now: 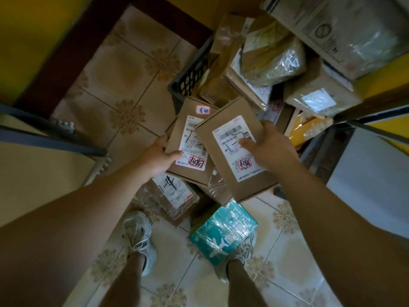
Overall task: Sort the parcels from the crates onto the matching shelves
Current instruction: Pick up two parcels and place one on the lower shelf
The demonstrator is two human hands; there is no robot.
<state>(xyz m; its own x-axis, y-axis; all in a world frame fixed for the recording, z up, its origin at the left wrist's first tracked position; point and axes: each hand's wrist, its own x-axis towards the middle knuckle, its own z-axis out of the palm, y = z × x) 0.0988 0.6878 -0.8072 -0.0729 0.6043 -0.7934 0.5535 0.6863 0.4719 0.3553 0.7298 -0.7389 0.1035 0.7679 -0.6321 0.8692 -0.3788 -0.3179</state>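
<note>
now left hand [159, 155] grips the lower parcel [188, 140], right hand [270, 149] the upper parcel [223, 167], both flat brown, white-labelled.

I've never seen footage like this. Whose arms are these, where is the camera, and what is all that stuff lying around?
There is no machine: a person wears one camera on the head, looking down at their own arms and shoes. The left hand holds a flat cardboard parcel. The right hand holds a second parcel that overlaps it, thumb on its label. Below, on the tiled floor, lie more parcels, among them a teal packet by one shoe. Behind stands a dark crate heaped with boxes.
</note>
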